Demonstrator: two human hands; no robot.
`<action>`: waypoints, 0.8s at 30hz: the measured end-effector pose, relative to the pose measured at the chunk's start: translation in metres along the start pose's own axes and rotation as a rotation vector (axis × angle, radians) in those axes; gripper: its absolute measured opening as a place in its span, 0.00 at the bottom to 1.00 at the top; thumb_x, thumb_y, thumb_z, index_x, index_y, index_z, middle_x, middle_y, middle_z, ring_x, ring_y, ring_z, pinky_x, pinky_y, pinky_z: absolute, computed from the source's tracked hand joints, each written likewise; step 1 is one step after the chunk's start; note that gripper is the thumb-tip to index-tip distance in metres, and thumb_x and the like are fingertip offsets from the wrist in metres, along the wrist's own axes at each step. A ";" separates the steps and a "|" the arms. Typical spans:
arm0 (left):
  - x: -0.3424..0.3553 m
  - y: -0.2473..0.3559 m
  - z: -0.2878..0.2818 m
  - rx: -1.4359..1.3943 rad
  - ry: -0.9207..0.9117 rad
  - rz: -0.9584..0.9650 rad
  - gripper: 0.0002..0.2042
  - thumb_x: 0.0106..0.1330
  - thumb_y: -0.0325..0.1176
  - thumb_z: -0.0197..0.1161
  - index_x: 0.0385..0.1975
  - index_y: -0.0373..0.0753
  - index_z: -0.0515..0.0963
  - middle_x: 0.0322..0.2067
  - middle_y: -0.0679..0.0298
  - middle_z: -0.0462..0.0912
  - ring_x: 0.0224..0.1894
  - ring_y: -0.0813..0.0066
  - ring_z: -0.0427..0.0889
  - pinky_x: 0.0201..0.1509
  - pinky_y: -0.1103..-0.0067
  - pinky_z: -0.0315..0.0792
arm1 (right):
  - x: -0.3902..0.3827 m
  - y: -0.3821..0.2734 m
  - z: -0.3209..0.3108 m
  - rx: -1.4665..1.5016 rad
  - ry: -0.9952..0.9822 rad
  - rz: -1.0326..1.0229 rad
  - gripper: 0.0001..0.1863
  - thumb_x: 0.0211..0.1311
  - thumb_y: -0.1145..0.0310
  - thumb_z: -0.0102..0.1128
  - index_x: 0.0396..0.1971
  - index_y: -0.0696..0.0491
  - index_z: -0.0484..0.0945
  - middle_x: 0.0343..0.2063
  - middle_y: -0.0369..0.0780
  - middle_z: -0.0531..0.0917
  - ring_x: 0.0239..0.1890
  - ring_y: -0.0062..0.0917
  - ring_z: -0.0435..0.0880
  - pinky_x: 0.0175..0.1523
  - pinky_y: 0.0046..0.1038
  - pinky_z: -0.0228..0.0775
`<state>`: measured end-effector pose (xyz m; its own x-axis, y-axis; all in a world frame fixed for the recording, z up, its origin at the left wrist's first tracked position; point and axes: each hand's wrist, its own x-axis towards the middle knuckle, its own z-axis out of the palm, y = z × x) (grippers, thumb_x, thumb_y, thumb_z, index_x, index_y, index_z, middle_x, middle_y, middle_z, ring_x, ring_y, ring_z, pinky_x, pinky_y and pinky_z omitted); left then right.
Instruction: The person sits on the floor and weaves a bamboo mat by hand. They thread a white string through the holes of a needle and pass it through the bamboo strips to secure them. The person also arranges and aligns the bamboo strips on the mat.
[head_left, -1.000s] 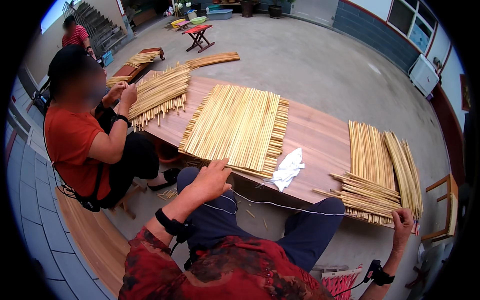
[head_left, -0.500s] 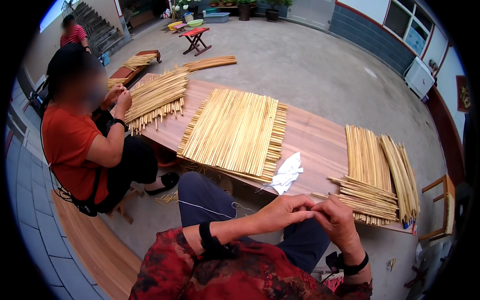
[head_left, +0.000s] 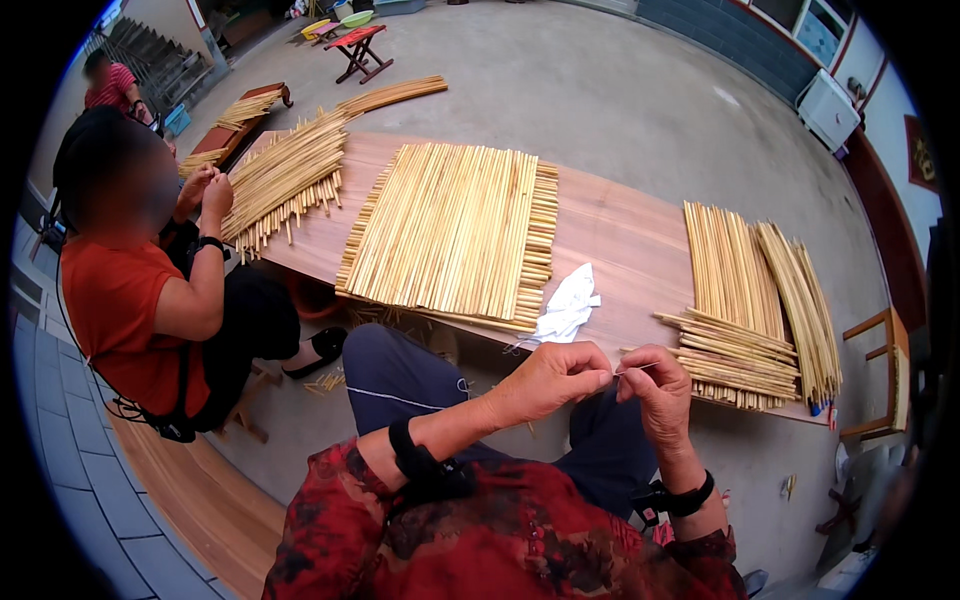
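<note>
Over my lap, my left hand (head_left: 550,385) is closed in a pinch of thumb and forefinger. Facing it, my right hand (head_left: 660,395) also pinches, with a short stretch of fine white thread (head_left: 640,367) at its fingertips. Whether a needle is there is too small to tell. More white thread (head_left: 400,400) trails across my left thigh. Beyond my hands, a row of straw-coloured stalks (head_left: 440,230) lies side by side on the wooden table (head_left: 625,240). A crumpled white cloth (head_left: 568,308) rests by the table's near edge.
To the right, stalks (head_left: 735,260) stand in bundles, with shorter ones (head_left: 730,350) laid across. A person in an orange shirt (head_left: 115,290) sits at left, hands at another stalk pile (head_left: 290,175). A wooden chair (head_left: 880,370) stands right; a red folding stool (head_left: 360,45) is farther off.
My fingertips have drawn slightly apart, and thread now shows at the right ones. The whole view has shifted, so the table appears higher. The seated person's hands remain together.
</note>
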<state>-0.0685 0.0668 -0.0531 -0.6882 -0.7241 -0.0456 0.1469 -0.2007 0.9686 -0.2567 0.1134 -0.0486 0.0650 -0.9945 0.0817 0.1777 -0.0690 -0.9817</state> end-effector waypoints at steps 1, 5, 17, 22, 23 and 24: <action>0.002 -0.002 -0.001 -0.064 -0.009 -0.016 0.05 0.64 0.32 0.57 0.33 0.38 0.76 0.21 0.74 0.72 0.23 0.90 0.66 0.25 0.89 0.60 | -0.003 0.003 0.002 0.046 0.014 0.007 0.09 0.57 0.78 0.58 0.39 0.60 0.75 0.30 0.36 0.77 0.26 0.16 0.75 0.32 0.15 0.68; 0.005 -0.006 -0.010 -0.080 0.007 -0.057 0.05 0.64 0.33 0.56 0.33 0.39 0.76 0.18 0.75 0.70 0.20 0.90 0.65 0.22 0.90 0.58 | 0.001 0.008 0.015 0.031 0.038 0.048 0.08 0.58 0.77 0.57 0.38 0.60 0.76 0.30 0.37 0.77 0.27 0.16 0.75 0.34 0.16 0.68; 0.001 -0.118 -0.165 1.043 0.685 0.016 0.17 0.54 0.27 0.56 0.46 0.34 0.70 0.47 0.50 0.71 0.53 0.53 0.68 0.55 0.65 0.63 | 0.069 0.086 -0.010 0.096 0.142 0.345 0.14 0.67 0.62 0.44 0.35 0.58 0.72 0.26 0.37 0.76 0.30 0.22 0.80 0.38 0.23 0.75; -0.008 -0.111 -0.193 1.129 0.823 0.013 0.13 0.56 0.28 0.55 0.41 0.32 0.72 0.42 0.48 0.74 0.48 0.51 0.71 0.53 0.68 0.66 | 0.121 0.163 -0.012 -0.463 0.059 0.336 0.14 0.64 0.64 0.44 0.30 0.57 0.76 0.22 0.41 0.77 0.29 0.27 0.80 0.35 0.26 0.71; -0.010 -0.119 -0.204 0.949 0.915 -0.024 0.12 0.59 0.33 0.56 0.39 0.34 0.73 0.40 0.53 0.75 0.46 0.58 0.73 0.49 0.69 0.68 | 0.132 0.185 -0.017 -0.588 0.069 0.225 0.14 0.63 0.64 0.45 0.29 0.57 0.77 0.22 0.43 0.78 0.29 0.30 0.80 0.36 0.28 0.71; -0.011 -0.121 -0.209 0.466 1.035 -0.245 0.16 0.60 0.38 0.57 0.43 0.35 0.72 0.42 0.55 0.74 0.46 0.61 0.73 0.49 0.68 0.67 | 0.142 0.197 -0.017 -0.710 0.079 0.114 0.15 0.62 0.63 0.45 0.28 0.57 0.78 0.23 0.44 0.79 0.29 0.32 0.80 0.37 0.30 0.70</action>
<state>0.0700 -0.0387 -0.2211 0.2795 -0.9360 -0.2141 -0.3338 -0.3038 0.8924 -0.2292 -0.0426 -0.2335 -0.0312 -0.9994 -0.0137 -0.5087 0.0276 -0.8605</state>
